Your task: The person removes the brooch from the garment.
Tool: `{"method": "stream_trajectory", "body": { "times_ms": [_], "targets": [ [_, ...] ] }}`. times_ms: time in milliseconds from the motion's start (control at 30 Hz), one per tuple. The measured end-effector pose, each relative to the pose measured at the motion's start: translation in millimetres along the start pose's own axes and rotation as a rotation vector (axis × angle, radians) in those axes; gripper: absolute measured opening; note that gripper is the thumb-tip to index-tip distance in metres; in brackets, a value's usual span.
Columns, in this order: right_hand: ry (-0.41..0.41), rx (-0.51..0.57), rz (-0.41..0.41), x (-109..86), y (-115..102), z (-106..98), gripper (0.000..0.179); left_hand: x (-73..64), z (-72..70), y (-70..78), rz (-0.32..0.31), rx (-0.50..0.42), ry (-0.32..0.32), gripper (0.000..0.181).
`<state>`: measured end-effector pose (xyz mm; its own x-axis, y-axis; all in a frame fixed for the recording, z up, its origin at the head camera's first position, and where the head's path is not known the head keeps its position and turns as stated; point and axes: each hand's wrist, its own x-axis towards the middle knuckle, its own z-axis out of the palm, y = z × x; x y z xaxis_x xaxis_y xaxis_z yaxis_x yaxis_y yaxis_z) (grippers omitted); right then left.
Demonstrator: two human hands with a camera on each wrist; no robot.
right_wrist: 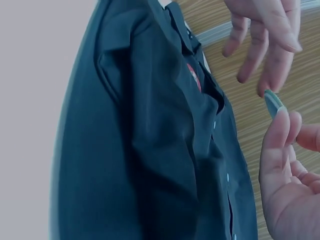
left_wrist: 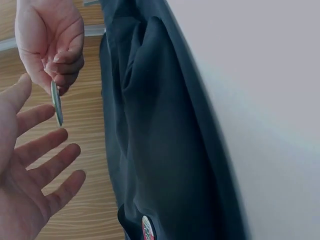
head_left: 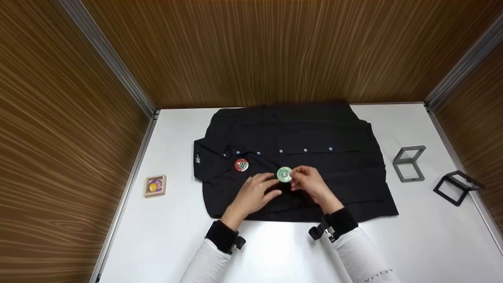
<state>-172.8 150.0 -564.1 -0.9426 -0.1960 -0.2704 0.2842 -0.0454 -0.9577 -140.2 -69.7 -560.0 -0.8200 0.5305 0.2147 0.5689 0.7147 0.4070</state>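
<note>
Right hand point(head_left: 309, 182): fingers pinch green badge point(head_left: 283, 174)
Left hand point(head_left: 252, 193): spread, empty, badge's eight o'clock
Badge: weak pinch may slip

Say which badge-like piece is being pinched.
The green badge, pinched by the right hand. The red badge lies on the black shirt, and the purple-and-yellow piece sits in a pale frame; neither is touched.

Right fingers point(right_wrist: 278, 132) pinching disc point(right_wrist: 273, 104), dark shirt point(right_wrist: 162, 150)
</note>
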Motion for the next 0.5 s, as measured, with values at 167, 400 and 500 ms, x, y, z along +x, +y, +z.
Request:
{"method": "stream_trajectory", "body": {
  "times_ms": [167, 400, 500],
  "targets": [
    [0.067, -0.080, -0.034, 0.0, 0.3, -10.0, 0.012, -5.6, 1.7, -7.5, -0.049, 0.060, -0.042, 0.048],
    [0.129, -0.134, -0.046, -1.4, 2.1, -33.3, 0.014, -14.9, 1.4, -18.0, -0.159, 0.123, -0.091, 0.049],
    [0.156, -0.139, -0.045, -2.4, 2.0, -45.4, 0.016, -18.3, 1.4, -20.7, -0.198, 0.139, -0.111, 0.051]
  ]
}}
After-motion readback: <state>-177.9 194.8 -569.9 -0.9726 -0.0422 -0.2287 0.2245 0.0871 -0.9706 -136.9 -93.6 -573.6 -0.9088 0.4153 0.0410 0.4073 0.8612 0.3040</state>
